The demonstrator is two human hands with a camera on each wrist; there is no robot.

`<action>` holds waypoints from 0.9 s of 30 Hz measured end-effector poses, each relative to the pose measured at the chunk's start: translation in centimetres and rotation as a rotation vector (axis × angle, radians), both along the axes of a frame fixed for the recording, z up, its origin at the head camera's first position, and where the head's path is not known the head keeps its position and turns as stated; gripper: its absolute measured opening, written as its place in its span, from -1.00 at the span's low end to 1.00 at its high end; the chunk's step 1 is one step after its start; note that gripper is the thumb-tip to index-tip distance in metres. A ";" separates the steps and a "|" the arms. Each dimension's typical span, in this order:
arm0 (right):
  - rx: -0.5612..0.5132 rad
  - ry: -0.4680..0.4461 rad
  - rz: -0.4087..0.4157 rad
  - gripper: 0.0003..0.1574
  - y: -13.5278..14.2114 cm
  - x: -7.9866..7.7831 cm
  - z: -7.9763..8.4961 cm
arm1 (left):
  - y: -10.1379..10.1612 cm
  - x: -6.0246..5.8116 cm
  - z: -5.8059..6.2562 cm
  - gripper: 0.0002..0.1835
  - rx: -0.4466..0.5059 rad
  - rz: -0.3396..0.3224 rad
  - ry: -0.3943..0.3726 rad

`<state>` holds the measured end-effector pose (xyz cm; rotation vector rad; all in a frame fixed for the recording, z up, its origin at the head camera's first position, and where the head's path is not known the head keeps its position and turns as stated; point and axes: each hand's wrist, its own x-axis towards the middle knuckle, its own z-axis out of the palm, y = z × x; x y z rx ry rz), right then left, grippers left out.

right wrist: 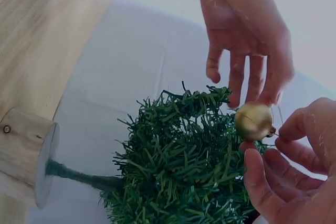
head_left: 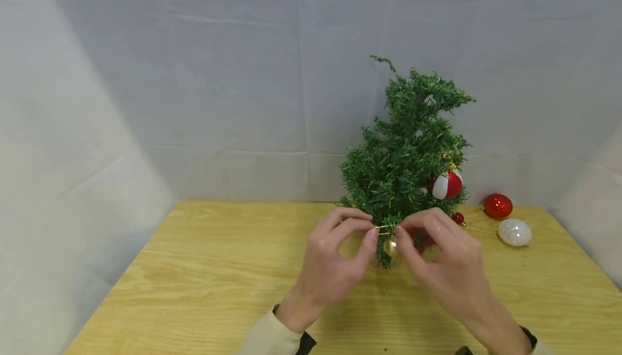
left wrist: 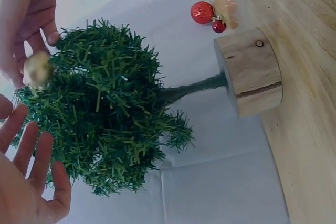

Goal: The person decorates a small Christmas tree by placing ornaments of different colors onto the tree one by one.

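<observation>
Both hands grasp a fine gold string (head_left: pixel 386 226) at the near side of an artificial Christmas tree (head_left: pixel 398 155): the left hand (head_left: pixel 332 258) pinches it between thumb and finger, and the right hand (head_left: pixel 449 260) does the same just to its right. Between them hangs a gold bauble (head_left: pixel 390 245), close against the green needles; whether it touches them cannot be told. A red-and-white bauble (head_left: pixel 447 185) hangs on the tree's right side. Right of the tree, on the wood-grained table (head_left: pixel 218 268), lie a shiny red bauble (head_left: pixel 498 205), a small dark red bauble (head_left: pixel 458 218) to its left, and a speckled white bauble (head_left: pixel 515 233) nearer. The tree's slim trunk (left wrist: pixel 197 86) stands in a round wooden base (left wrist: pixel 254 72) with a knot and a crack.
</observation>
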<state>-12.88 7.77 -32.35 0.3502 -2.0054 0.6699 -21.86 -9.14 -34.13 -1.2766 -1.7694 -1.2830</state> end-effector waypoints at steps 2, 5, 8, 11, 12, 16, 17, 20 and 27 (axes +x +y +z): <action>-0.018 -0.041 -0.027 -0.89 -0.2 0.0 0.1 | 0.1 0.0 0.0 -0.87 0.005 0.026 -0.005; -0.030 -0.067 -0.069 -0.83 -0.3 -0.1 0.3 | 0.4 0.0 0.0 -0.86 0.011 0.059 -0.018; -0.037 -0.056 -0.091 -0.81 -0.5 -0.2 0.4 | 0.7 0.1 0.1 -0.85 0.019 0.087 -0.032; -0.040 -0.052 -0.111 -0.80 -0.7 -0.3 0.4 | 1.0 0.2 0.1 -0.84 0.021 0.116 -0.045; -0.038 -0.054 -0.122 -0.80 -0.7 -0.3 0.4 | 1.1 0.3 0.1 -0.85 0.020 0.126 -0.049; -0.043 -0.096 -0.163 -0.81 -0.8 -0.3 0.4 | 1.5 0.4 0.1 -0.86 -0.014 0.164 -0.063; -0.045 -0.108 -0.167 -0.80 -0.8 -0.3 0.4 | 1.6 0.5 0.1 -0.87 -0.028 0.171 -0.069; -0.046 -0.144 -0.169 -0.78 -0.7 -0.2 0.3 | 1.6 0.7 0.1 -0.87 -0.067 0.181 -0.090; 0.042 -0.218 -0.192 -0.73 -0.5 0.5 0.1 | 1.2 1.0 -0.1 -0.90 -0.135 0.170 -0.129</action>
